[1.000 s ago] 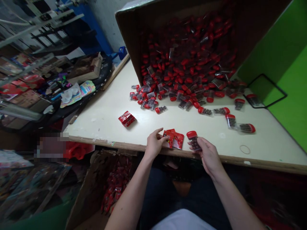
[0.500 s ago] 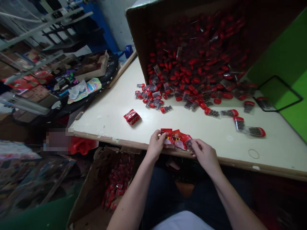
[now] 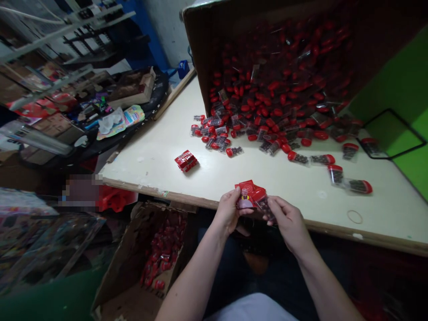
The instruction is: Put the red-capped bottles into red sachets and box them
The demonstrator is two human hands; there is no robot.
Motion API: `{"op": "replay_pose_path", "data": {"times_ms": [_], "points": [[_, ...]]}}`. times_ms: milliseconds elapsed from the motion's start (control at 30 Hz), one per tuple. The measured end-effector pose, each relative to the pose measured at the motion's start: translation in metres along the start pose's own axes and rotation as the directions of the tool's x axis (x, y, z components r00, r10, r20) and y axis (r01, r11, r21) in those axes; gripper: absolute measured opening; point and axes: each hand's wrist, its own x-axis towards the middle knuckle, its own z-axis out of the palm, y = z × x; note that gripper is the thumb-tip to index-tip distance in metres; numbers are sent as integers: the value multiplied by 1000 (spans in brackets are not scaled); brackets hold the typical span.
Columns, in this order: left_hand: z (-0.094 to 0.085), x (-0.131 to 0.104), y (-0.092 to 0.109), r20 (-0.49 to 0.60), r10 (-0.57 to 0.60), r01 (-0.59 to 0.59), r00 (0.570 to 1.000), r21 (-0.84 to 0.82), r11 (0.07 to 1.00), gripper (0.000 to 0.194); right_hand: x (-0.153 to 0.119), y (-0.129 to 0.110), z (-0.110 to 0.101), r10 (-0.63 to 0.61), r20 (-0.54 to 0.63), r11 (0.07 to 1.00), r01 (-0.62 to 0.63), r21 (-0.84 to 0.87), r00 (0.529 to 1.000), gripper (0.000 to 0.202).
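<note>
My left hand [image 3: 230, 209] pinches a red printed card [image 3: 246, 196] with a cartoon figure on it, just above the table's front edge. Closed on a small clear tube [image 3: 264, 203] of dark round pieces with a red cap is my right hand [image 3: 287, 216]. The capped end of that tube meets the card's right side; whether it lies over or inside it I cannot tell. A bundle of red packets [image 3: 186, 161] lies on the table to the left of my hands.
A tipped cardboard box [image 3: 197, 53] spills many red-capped tubes [image 3: 267, 116] onto the white table [image 3: 150, 156]. Below left, an open carton [image 3: 113, 285] holds red packets. A rubber band [image 3: 354, 217] lies at right, and a black wire frame [image 3: 394, 133] leans by the green panel.
My left hand has moved right, closer to my right hand. The red cards, fanned out before, now overlap in a smaller group. The view has shifted slightly.
</note>
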Motion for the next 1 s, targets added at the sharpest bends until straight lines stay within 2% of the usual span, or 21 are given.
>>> {"op": "replay_pose_path", "data": {"times_ms": [133,200,433,600,800,1000], "points": [[1,-8,4,136,-43,43,990,3,999,34,1,-3,2,-6,-23,993,3,-116,1000,38],[0,-8,4,154,-56,54,987,22,998,34,1,-2,0,-11,-41,994,7,-109,999,38],[-4,2,-3,76,-38,31,996,81,996,33,0,1,-12,-21,-105,999,25,31,994,35],[-5,6,-1,36,-27,22,999,123,992,31,-4,0,-15,-21,-129,998,28,52,991,33],[3,11,5,-86,27,-24,996,41,999,33,-9,1,-12,-23,-122,997,32,67,992,33],[10,15,7,-133,-14,2,991,-86,996,31,-15,1,-4,-58,-127,995,68,74,990,36]]}}
